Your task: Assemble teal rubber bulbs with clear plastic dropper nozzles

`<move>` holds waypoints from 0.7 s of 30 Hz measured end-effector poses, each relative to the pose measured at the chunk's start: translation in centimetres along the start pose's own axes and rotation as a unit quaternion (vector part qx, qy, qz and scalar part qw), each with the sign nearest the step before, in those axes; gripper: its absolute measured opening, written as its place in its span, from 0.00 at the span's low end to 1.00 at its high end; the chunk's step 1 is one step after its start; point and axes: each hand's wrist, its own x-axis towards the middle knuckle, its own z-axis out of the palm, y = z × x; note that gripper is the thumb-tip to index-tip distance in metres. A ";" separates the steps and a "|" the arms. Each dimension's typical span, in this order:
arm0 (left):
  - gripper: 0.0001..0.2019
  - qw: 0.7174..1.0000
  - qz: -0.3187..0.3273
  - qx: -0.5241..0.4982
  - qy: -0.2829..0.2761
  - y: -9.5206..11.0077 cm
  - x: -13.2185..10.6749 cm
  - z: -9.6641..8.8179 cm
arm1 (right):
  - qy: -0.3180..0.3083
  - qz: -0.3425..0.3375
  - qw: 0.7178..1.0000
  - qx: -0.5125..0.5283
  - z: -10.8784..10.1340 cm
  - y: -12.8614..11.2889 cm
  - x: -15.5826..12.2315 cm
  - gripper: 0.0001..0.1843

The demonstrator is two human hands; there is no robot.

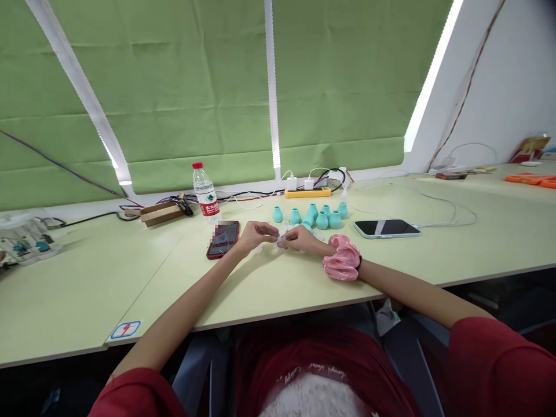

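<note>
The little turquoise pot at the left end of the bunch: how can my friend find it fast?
Find the green blinds, then the pale table below them. Toward its back is a yellow power strip; the turquoise pot stands in front of that strip's left end. It's the leftmost of the bunch, with a gap before the next pot.

Held whitish pc point(280, 238) too sml to ID.

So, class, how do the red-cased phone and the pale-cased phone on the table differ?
The red-cased phone points away from the person; the pale-cased phone lies crosswise.
The red-cased phone is beside the left hand; the pale-cased phone is right of the pink scrunchie.
Both lie flat on the table, screen up.
</note>
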 end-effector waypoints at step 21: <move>0.11 0.999 0.045 0.024 -0.016 -0.2 0.3 -0.1 | 0.013 0.024 1.000 0.012 -0.2 -0.1 0.0 0.21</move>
